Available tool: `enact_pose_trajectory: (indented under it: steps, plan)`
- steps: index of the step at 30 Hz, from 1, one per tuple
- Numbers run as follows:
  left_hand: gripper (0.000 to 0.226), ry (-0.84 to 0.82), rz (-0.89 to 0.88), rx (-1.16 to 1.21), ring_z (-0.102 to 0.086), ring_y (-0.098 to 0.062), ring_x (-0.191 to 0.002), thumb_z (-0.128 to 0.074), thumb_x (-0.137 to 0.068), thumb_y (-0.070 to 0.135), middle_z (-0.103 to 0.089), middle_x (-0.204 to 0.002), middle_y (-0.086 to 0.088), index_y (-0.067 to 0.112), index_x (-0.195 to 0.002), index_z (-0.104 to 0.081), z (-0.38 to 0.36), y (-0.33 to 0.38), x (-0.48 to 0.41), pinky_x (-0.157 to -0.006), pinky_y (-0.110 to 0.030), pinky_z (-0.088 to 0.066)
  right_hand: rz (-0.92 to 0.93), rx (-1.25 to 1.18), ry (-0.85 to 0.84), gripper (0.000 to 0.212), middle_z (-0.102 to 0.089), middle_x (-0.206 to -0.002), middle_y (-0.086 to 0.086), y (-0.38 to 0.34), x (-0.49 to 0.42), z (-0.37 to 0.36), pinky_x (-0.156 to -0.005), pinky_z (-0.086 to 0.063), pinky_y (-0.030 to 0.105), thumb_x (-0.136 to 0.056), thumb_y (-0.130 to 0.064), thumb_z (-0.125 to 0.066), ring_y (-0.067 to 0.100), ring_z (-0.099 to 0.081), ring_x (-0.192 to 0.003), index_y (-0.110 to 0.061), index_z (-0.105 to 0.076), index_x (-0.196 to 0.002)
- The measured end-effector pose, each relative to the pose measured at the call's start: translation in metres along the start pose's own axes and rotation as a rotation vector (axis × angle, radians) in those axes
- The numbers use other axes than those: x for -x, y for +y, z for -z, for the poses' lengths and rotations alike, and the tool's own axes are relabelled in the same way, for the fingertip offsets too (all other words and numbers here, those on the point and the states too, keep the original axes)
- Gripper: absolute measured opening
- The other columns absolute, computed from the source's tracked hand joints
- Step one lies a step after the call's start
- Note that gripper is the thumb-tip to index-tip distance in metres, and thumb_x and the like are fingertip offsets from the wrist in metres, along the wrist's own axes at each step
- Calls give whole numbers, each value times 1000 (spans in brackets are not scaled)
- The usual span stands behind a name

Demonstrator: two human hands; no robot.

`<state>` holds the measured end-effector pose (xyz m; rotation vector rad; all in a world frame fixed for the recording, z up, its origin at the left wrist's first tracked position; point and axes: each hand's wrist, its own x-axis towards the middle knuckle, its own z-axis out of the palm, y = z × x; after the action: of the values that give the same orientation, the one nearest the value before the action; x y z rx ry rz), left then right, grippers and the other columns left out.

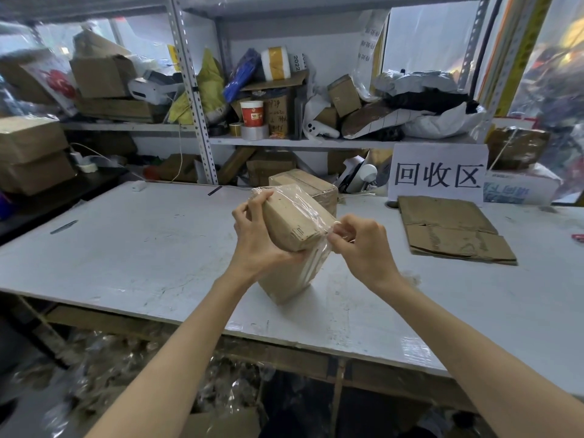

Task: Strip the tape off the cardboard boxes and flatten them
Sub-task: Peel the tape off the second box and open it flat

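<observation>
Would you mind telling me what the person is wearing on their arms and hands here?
Nothing worn shows: the left hand and right hand are ungloved, with no ring, watch or bracelet visible, and no sleeve reaches into view along either arm.

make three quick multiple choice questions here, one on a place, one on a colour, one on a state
1. Where is the flattened cardboard? A) on the floor B) on the table, before the white sign C) inside a bin
2. The paper cup on the shelf is mostly: A) blue B) green C) red
3. The right hand: A) lies flat B) pinches clear tape on the held box C) holds scissors

1 B, it lies by the sign; 2 C, its body is red; 3 B, fingertips grip film at the box's corner.
</observation>
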<state>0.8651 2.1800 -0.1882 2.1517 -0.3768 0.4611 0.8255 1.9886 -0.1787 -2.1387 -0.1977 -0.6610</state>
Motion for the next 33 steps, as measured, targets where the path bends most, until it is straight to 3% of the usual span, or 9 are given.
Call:
enact_pose_trajectory:
  steps: [6, 9, 15, 17, 20, 24, 26, 30, 33]
  plan:
    - [109, 11, -57, 58, -31, -25, -129, -84, -38, 57, -23, -134, -4, 43, -134, -32, -1, -1, -4, -105, -31, -40, -143, -280, -110, 7, -65, -63, 16, 5, -12, 13, -55, -57, 35, -78, 7, -59, 21, -63, -52, 4, -65, -76]
    - [102, -42, -69, 79, -32, -25, -128, -93, -44, 43, -25, -134, -5, 41, -129, -36, 0, 0, -5, -108, -38, -43, -254, -477, -182, 16, -62, -56, 10, 12, -18, 19, -50, -53, 30, -76, 14, -55, 19, -58, -49, 1, -63, -70]
    - [101, -86, -65, 52, -32, -27, -129, -85, -40, 56, -24, -133, -3, 42, -126, -34, 4, 5, -6, -107, -40, -45, -275, -560, -276, 14, -63, -64, 7, 19, -18, 26, -53, -53, 26, -78, 13, -57, 19, -60, -56, 0, -61, -77]
    - [101, -71, -66, 29, -30, -28, -129, -91, -44, 48, -22, -134, -2, 41, -126, -33, 3, 6, -7, -108, -45, -44, -261, -517, -257, 7, -64, -75, 10, 17, -14, 28, -58, -54, 25, -78, 1, -65, 19, -62, -64, -1, -63, -84]
    - [100, -38, -59, 45, -29, -27, -128, -93, -47, 42, -22, -132, -2, 39, -127, -33, 0, 9, -6, -108, -45, -42, -233, -401, -92, 26, -64, -90, 9, 9, -7, 27, -59, -48, 26, -68, -28, -64, 15, -60, -70, -10, -66, -87]
    - [103, 8, -98, 20, -28, -26, -129, -88, -42, 51, -20, -133, 1, 38, -128, -32, 1, 11, -3, -107, -44, -44, -210, -177, 87, 61, -55, -108, 1, -4, -6, 24, -78, -46, 32, -68, -65, -57, 14, -55, -92, -18, -65, -105]
    - [103, 11, -137, -4, -27, -24, -129, -84, -42, 57, -19, -133, 3, 36, -129, -32, 2, 10, 0, -105, -43, -45, -154, 20, 141, 59, -55, -108, -4, -10, -10, 23, -77, -46, 33, -71, -65, -65, 14, -54, -95, -25, -59, -114]
    - [104, -18, -185, -34, -26, -25, -129, -82, -43, 58, -18, -132, 5, 36, -131, -30, -1, 11, 9, -101, -42, -48, 61, 367, 94, 47, -61, -102, -7, -19, -17, 11, -73, -33, 27, -72, -58, -72, 17, -42, -100, -23, -69, -102]
    - [108, -7, -209, -50, -27, -23, -128, -81, -44, 59, -18, -132, 6, 42, -133, -21, 2, 9, 12, -100, -44, -48, 139, 317, -21, 26, -67, -94, 0, -23, -21, 10, -73, -46, 32, -82, -35, -72, 17, -56, -87, -13, -72, -95]
